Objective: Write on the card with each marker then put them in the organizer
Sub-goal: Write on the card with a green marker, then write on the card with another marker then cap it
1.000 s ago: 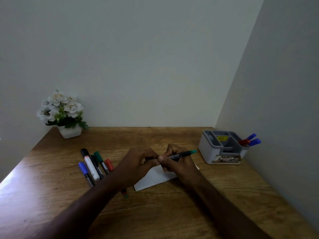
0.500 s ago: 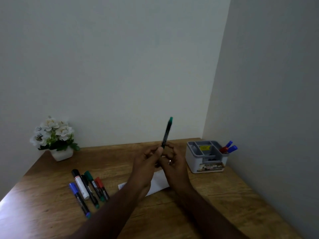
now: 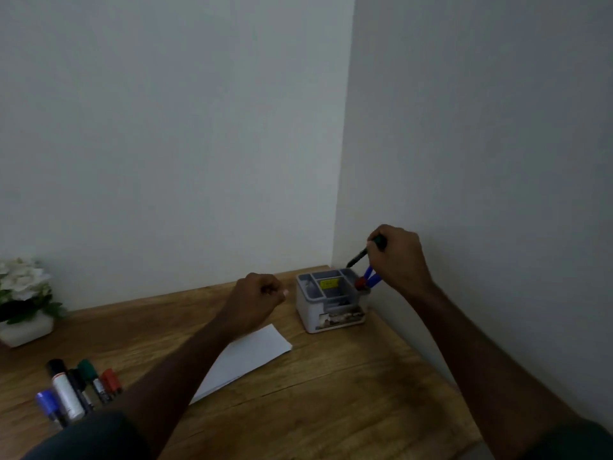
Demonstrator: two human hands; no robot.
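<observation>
My right hand (image 3: 398,257) grips a green-capped black marker (image 3: 360,255), tilted with its lower end just above the back right corner of the white and grey organizer (image 3: 326,313). Two blue markers and a red one (image 3: 366,280) stand in the organizer's right compartment. My left hand (image 3: 257,298) hovers with curled fingers, holding nothing, to the left of the organizer and above the white card (image 3: 247,356). Several more markers (image 3: 78,386) lie side by side on the table at the lower left.
The wooden table (image 3: 331,393) sits in a corner, with a wall close behind and to the right of the organizer. A white pot of white flowers (image 3: 23,300) stands at the far left.
My right hand has carried the green marker from above the card over to the organizer. My left hand has let go of the marker and stayed near the card. The view has turned right.
</observation>
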